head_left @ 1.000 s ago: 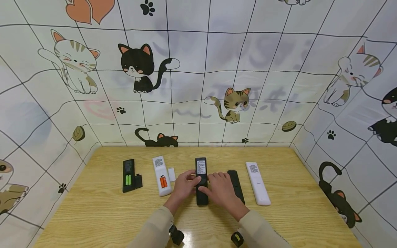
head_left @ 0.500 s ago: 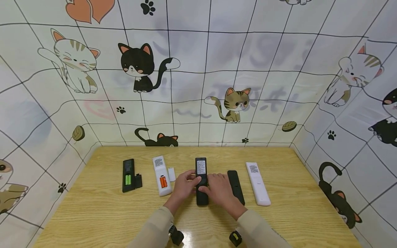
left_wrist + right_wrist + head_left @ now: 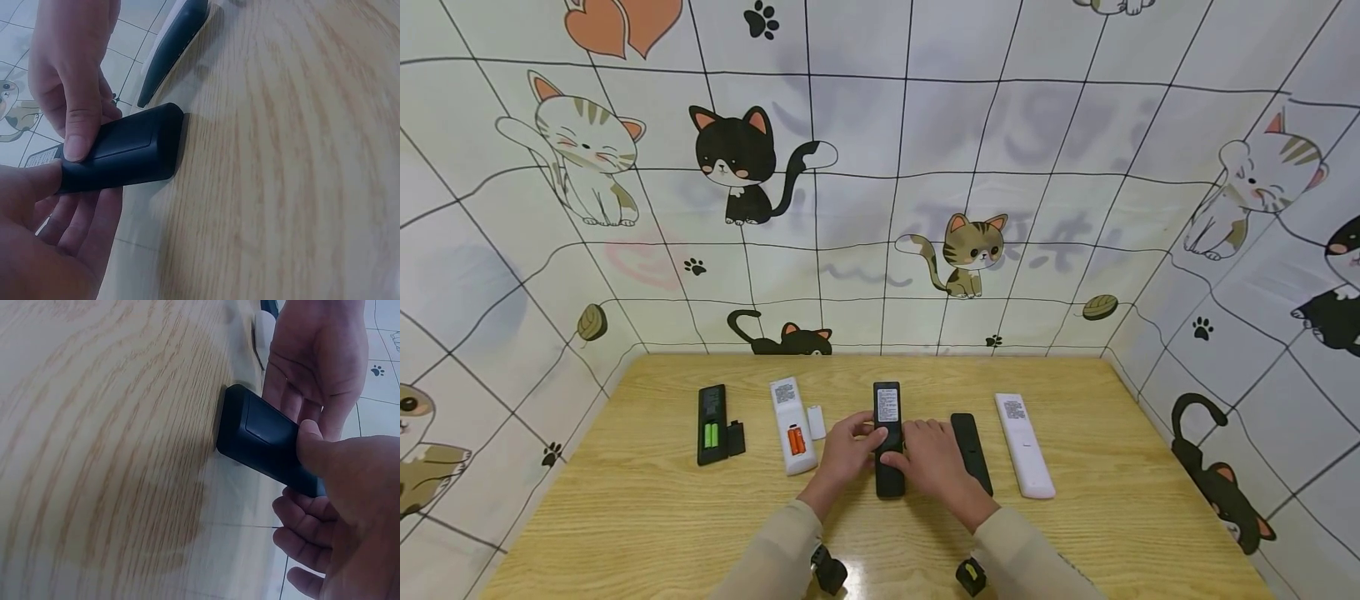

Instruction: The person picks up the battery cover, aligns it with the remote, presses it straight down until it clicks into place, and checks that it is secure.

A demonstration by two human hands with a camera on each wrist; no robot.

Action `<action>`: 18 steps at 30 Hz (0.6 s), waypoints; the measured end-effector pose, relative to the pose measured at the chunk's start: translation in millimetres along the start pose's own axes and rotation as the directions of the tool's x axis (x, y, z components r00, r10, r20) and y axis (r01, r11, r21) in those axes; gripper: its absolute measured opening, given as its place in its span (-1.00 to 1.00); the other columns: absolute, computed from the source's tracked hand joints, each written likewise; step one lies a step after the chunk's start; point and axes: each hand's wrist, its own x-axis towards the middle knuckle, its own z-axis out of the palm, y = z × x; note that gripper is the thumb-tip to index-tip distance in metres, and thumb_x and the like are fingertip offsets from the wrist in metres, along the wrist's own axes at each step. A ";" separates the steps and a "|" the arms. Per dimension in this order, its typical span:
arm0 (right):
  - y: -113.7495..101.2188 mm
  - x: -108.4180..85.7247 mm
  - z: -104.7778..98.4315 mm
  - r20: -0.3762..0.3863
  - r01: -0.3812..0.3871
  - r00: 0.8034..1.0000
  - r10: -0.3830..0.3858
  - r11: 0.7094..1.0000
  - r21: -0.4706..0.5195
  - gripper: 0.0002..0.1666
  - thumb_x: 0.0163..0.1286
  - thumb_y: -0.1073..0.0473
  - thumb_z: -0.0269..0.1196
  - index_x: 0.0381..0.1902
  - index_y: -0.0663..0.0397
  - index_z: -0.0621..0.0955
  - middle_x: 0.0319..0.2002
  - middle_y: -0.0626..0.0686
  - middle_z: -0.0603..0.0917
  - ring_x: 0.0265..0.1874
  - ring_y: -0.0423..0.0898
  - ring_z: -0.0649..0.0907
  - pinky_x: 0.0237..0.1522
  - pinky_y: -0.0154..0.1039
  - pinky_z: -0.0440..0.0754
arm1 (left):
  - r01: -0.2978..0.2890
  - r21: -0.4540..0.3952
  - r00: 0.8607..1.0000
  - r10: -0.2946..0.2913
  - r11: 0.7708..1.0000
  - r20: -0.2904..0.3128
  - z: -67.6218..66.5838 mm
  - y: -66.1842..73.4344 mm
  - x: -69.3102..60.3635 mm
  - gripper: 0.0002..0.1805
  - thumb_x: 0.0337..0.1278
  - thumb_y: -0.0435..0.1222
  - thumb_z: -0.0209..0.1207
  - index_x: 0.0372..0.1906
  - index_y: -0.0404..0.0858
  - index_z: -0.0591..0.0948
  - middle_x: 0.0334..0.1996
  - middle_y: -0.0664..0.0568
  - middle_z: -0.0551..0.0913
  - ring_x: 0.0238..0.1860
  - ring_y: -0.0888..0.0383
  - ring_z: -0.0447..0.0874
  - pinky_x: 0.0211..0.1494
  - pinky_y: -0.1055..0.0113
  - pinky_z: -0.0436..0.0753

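A black remote lies back side up between the two hands, a white label at its far end. The left hand grips its left side, with the thumb on the back and fingers at the edge. From the right, the right hand holds it, thumb pressed on the back near the cover. In the left wrist view the cover's outline shows on the remote, and the cover sits in place. The right wrist view shows the same remote with both hands around its far part.
On the left lie a black remote with green batteries beside its loose cover, and a white remote with orange batteries beside its cover. Another black remote and a white remote lie on the right.
The right hand and wrist have shifted slightly; the grip of both hands on the black remote looks the same. The head view has moved very slightly.
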 end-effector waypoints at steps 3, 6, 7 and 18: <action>0.7 0.6 0.2 0.004 0.001 1.000 -0.001 1.000 0.009 -0.43 0.23 -0.29 0.28 -0.13 0.08 0.59 -0.43 -0.05 0.57 -0.21 -0.01 0.56 0.03 0.01 0.44 | -0.002 0.004 1.000 0.002 1.000 -0.004 0.1 -0.5 0.1 -0.60 0.27 -0.24 0.23 0.19 -0.21 0.58 -0.14 -0.18 0.67 -0.33 0.18 0.66 -0.34 0.17 0.74; 1.3 1.1 0.9 0.007 -0.001 1.000 0.001 1.000 0.023 -0.44 0.23 -0.29 0.29 -0.14 0.07 0.58 -0.46 -0.07 0.53 -0.22 -0.01 0.55 0.00 0.01 0.43 | -0.003 0.003 1.000 0.003 1.000 -0.007 0.6 -1.3 0.4 -0.60 0.27 -0.24 0.23 0.19 -0.21 0.58 -0.14 -0.18 0.68 -0.33 0.18 0.66 -0.34 0.18 0.74; 1.5 1.1 1.3 0.008 -0.002 1.000 0.001 1.000 0.026 -0.44 0.23 -0.29 0.29 -0.14 0.07 0.58 -0.46 -0.07 0.53 -0.21 0.00 0.55 0.00 0.01 0.43 | -0.004 0.003 1.000 0.004 1.000 -0.008 0.7 -1.3 0.4 -0.60 0.27 -0.23 0.23 0.18 -0.21 0.58 -0.14 -0.17 0.68 -0.34 0.18 0.66 -0.34 0.18 0.74; 0.1 -0.7 3.2 0.033 0.009 0.999 -0.008 1.000 -0.018 -0.20 0.22 -0.33 0.28 0.12 0.22 0.51 -0.06 0.14 0.63 0.03 0.12 0.55 0.17 0.10 0.39 | -0.003 0.019 1.000 0.004 1.000 -0.023 1.7 -1.8 1.7 -0.61 0.27 -0.23 0.23 0.17 -0.20 0.59 -0.16 -0.16 0.68 -0.38 0.19 0.65 -0.35 0.20 0.73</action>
